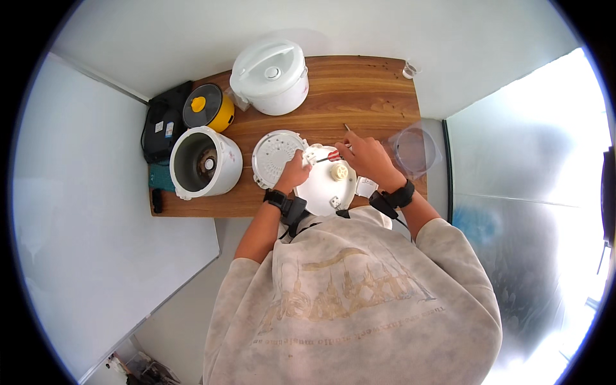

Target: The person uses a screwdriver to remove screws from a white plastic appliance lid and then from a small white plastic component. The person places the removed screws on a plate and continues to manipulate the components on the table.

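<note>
In my right hand [367, 158], fingers closed, is a screwdriver [333, 156] with a red and white handle. Its dark shaft points left, toward the rim of a round white lid piece [314, 192]. My left hand [295, 172] grips that rim near a small white bracket; the fingertips are partly hidden. A cream round knob [339, 172] stands up from the lid piece. To the left, close to my left hand, lies a perforated white disc [273, 154]. A thin metal tip [346, 127] shows just beyond my right hand; what it belongs to is hidden.
A white rice cooker body [224, 168] stands open at left. Behind it are a yellow pot with a dark lid [224, 114] and a black case [160, 128]. A lidded white cooker [273, 93] stands at the back. A clear plastic container [416, 151] sits by the right edge, a small clear cup [409, 70] farther back.
</note>
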### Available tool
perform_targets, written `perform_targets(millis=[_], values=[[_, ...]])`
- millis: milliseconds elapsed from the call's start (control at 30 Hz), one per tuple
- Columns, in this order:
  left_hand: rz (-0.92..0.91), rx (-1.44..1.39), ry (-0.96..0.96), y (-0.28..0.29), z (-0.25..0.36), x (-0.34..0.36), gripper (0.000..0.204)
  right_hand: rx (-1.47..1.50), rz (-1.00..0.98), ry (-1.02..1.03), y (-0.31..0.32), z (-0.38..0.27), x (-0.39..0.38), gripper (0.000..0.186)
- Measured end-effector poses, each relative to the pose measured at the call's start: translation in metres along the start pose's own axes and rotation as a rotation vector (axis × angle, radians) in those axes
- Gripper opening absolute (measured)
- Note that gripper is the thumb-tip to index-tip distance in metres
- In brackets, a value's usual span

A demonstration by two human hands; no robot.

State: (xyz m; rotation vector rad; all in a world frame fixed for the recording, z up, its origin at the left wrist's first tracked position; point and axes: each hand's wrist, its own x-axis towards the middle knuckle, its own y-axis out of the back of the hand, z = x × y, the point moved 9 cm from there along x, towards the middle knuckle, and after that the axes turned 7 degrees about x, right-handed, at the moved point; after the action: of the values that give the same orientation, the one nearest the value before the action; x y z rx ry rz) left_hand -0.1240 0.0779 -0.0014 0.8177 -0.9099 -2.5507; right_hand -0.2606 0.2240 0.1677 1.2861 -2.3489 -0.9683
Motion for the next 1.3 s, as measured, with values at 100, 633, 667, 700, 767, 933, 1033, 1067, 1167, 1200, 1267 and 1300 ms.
perform_targets(millis=[100, 633, 667, 700, 767, 933, 1033, 1067, 1167, 1200, 1267, 1300], values=[[-0.008, 0.027, 0.002, 0.0, 0.001, 0.0, 0.048, 0.157, 0.142, 0.061, 0.006, -0.006, -0.001, 0.041], [0.011, 0.042, 0.057, 0.003, -0.001, -0.006, 0.05, 0.128, 0.02, 0.123, 0.005, -0.002, -0.01, 0.031], [0.004, 0.047, 0.059, 0.005, -0.002, -0.007, 0.05, 0.149, 0.053, 0.202, 0.004, -0.005, -0.011, 0.03], [-0.001, 0.051, 0.061, 0.005, -0.003, -0.007, 0.051, 0.169, 0.085, 0.284, 0.005, -0.01, -0.014, 0.029], [-0.005, 0.039, 0.063, 0.003, -0.003, -0.007, 0.051, 0.175, 0.109, 0.304, 0.006, -0.009, -0.016, 0.029], [0.003, 0.008, 0.02, 0.001, -0.006, -0.002, 0.051, 0.007, 0.045, 0.009, 0.009, -0.004, -0.011, 0.033], [0.003, 0.015, 0.02, 0.0, -0.004, -0.002, 0.052, -0.063, 0.083, -0.077, 0.004, 0.01, -0.005, 0.036], [0.0, 0.029, 0.02, 0.0, -0.003, -0.001, 0.052, -0.079, 0.084, -0.063, 0.003, 0.009, -0.003, 0.037], [0.008, 0.032, 0.032, 0.0, -0.006, -0.002, 0.053, -0.012, 0.068, 0.027, 0.001, 0.0, -0.002, 0.039], [0.014, 0.027, 0.037, 0.0, -0.007, -0.003, 0.054, 0.03, 0.06, 0.064, 0.001, -0.003, -0.002, 0.04], [-0.005, 0.01, 0.051, 0.0, -0.012, -0.003, 0.057, 0.098, 0.08, 0.106, 0.009, -0.005, -0.004, 0.04], [-0.015, 0.002, 0.058, 0.001, -0.012, -0.003, 0.058, 0.131, 0.09, 0.126, 0.012, -0.005, -0.005, 0.04]])
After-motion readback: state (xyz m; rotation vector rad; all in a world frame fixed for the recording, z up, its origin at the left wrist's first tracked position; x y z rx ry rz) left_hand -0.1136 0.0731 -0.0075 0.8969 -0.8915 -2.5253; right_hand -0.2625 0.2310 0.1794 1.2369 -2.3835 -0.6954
